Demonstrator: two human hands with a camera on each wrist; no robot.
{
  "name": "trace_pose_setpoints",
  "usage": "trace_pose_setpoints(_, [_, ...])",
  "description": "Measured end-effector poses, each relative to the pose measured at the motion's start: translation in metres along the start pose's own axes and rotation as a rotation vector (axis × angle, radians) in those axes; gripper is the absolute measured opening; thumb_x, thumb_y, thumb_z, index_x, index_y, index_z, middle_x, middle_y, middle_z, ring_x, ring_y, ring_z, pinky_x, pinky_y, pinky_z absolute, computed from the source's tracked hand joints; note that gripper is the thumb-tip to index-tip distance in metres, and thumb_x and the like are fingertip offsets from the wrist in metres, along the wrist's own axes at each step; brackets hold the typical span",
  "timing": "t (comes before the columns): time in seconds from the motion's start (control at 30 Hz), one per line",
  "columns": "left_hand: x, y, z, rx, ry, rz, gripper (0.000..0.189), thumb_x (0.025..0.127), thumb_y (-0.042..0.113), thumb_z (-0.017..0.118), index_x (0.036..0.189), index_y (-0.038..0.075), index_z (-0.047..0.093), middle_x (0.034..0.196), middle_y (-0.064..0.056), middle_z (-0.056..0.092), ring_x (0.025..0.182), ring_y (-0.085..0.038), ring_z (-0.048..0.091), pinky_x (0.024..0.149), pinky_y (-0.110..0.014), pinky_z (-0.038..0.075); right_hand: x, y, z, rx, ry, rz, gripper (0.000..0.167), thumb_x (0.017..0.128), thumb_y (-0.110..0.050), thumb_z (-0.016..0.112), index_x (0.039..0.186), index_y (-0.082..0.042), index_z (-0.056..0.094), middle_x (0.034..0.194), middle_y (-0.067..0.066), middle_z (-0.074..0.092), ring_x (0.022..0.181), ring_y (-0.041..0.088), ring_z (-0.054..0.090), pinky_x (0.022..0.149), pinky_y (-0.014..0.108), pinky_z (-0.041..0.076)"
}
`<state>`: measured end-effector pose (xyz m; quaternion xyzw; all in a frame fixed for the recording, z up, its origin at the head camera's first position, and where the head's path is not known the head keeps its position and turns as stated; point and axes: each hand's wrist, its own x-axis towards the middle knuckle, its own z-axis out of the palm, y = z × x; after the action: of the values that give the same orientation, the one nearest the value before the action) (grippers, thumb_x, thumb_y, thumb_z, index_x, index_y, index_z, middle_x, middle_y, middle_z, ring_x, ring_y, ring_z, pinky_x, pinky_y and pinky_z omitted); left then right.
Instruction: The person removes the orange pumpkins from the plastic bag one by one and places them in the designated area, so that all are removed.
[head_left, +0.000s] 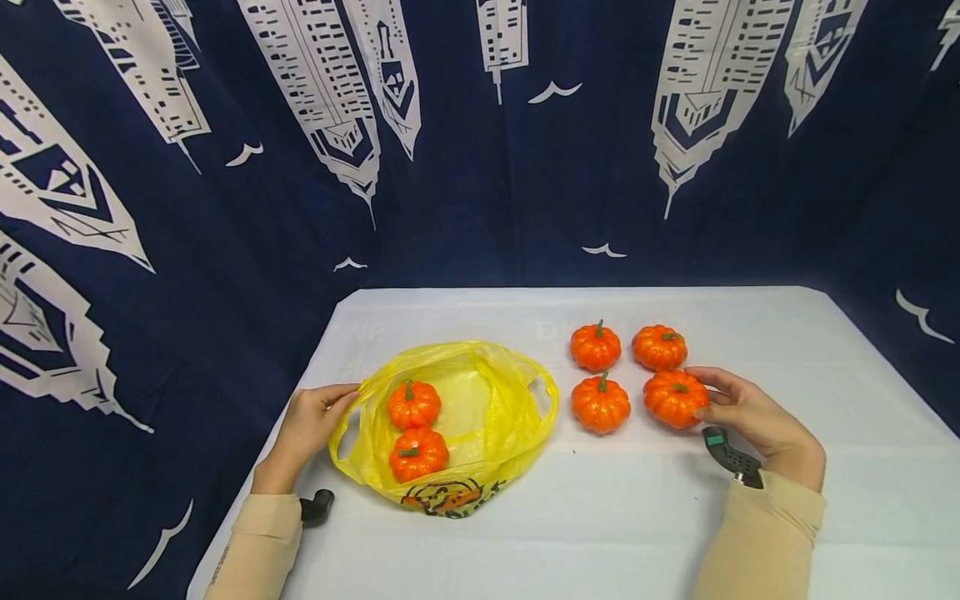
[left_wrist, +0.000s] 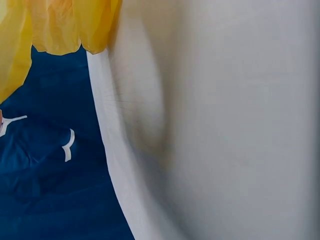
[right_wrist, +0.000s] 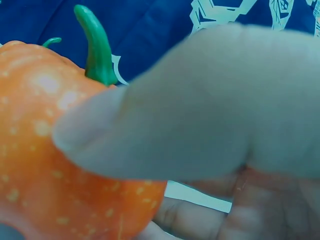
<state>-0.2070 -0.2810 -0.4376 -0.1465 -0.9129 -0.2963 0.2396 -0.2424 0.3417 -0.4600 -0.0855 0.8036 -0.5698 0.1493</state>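
Note:
My left hand point(head_left: 309, 427) pinches the left rim of a yellow plastic bag point(head_left: 516, 417), whose mouth is spread wide on the table. Inside it, on the left side, lie two small orange pumpkins, one point(head_left: 414, 405) behind the other point(head_left: 418, 455). At the right, my right hand point(head_left: 765, 421) holds the side of a pumpkin point(head_left: 675, 400) that is at the front right of a cluster. The right wrist view shows the thumb pressed on the pumpkin's skin point(right_wrist: 55, 150) beside its green stem. Folds of yellow bag point(left_wrist: 55, 25) hang in the left wrist view.
Three more pumpkins stand close by: back left point(head_left: 596, 347), back right point(head_left: 659, 347) and front left point(head_left: 601, 404). They sit on a white-covered table point(head_left: 585, 533). Behind it hangs a navy cloth point(head_left: 465, 208) with white building prints.

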Motion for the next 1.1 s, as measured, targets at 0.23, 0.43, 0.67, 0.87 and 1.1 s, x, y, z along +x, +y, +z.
trace_pose_setpoints(0.23, [-0.0002,0.0000,0.0011,0.006,0.002,-0.002,0.013,0.088,-0.001,0.073,0.100,0.000,0.079,0.094,-0.015,0.078,0.088,-0.031,0.076,0.076,-0.046,0.062,0.0037,0.0053,0.0014,0.031,-0.010,0.005,0.070,0.091,-0.006,0.068,0.149,0.006,0.031,0.117,-0.031,0.053,0.104,-0.011,0.058,0.087,0.015,0.053])
trace_pose_setpoints(0.43, [0.0001,0.0017,0.0010,-0.002,-0.004,-0.002,0.014,0.089,0.000,0.072,0.101,-0.001,0.079,0.094,-0.016,0.078,0.089,-0.032,0.076,0.077,-0.046,0.062,0.0067,0.0093,0.0028,0.042,-0.017,0.057,0.074,0.092,-0.010,0.068,0.152,0.003,0.027,0.127,-0.021,0.048,0.104,-0.011,0.056,0.089,0.018,0.055])
trace_pose_setpoints(0.67, [0.0003,0.0019,0.0010,-0.002,0.001,0.001,0.013,0.088,-0.001,0.073,0.100,-0.001,0.079,0.094,-0.016,0.078,0.089,-0.032,0.076,0.077,-0.047,0.062,0.0060,0.0094,0.0020,0.044,-0.021,0.055,0.074,0.093,-0.010,0.067,0.152,0.003,0.026,0.128,-0.022,0.047,0.104,-0.012,0.055,0.089,0.018,0.055])
trace_pose_setpoints(0.87, [-0.0028,-0.0007,0.0005,0.009,0.016,0.000,0.013,0.088,-0.002,0.073,0.099,-0.001,0.079,0.093,-0.015,0.078,0.087,-0.031,0.076,0.075,-0.047,0.062,0.0070,0.0087,0.0034,0.040,-0.038,0.038,0.072,0.093,-0.009,0.066,0.151,0.002,0.026,0.123,-0.025,0.046,0.105,-0.011,0.055,0.088,0.018,0.054])
trace_pose_setpoints(1.1, [-0.0040,-0.0013,-0.0023,0.011,0.027,0.012,0.013,0.087,-0.002,0.074,0.099,-0.002,0.079,0.092,-0.016,0.078,0.087,-0.031,0.076,0.075,-0.047,0.062,0.0063,0.0060,0.0049,0.002,-0.031,0.012,0.071,0.093,-0.010,0.067,0.150,0.004,0.027,0.127,-0.019,0.050,0.104,-0.011,0.055,0.089,0.017,0.053])
